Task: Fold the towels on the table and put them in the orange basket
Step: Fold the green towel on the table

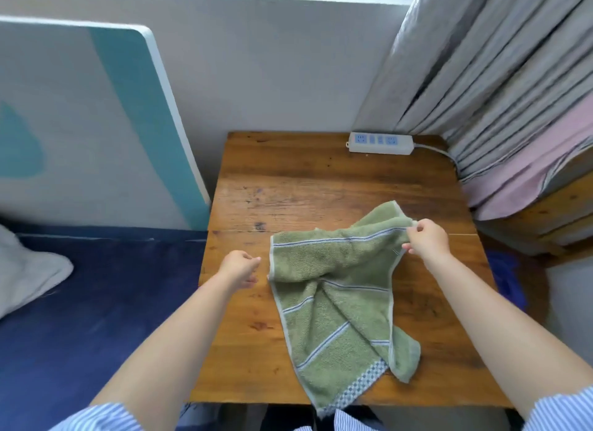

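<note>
Wooden and scuffed, the desk [288, 186] stands in a corner between a pale wall and grey curtains [500, 61], carrying a single green towel [333, 305] on its right half. That towel lies rumpled and partly doubled over, with white edging, thin blue stripes and a checked band at its near end, which hangs just over the desk's front edge at 6 o'clock. Its far corner, toward 1 o'clock, is lifted off the wood and drawn to a point.

At that raised corner the right hand [428, 239] pinches the cloth, thumb and fingers closed on the hem, so the towel trails away from the hand toward 7 o'clock. Across the cloth, the left hand [239, 268] hovers at 9 o'clock of the towel, just beside its left hem but apart from it; its fingers are loosely curled and hold nothing. Both forearms are bare, ending in blue-and-white striped sleeves [96, 418] at the bottom corners of the view.

Further out, a white power strip [380, 143] with blue sockets rests at the desk's far edge, at 12 o'clock of the towel and well apart from it, its cable running off to the right under the curtains. A white board with teal shapes [96, 116] leans against the wall at 10 o'clock, above a dark blue bed [80, 302] on which a pale grey cloth [25, 270] lies bunched.
</note>
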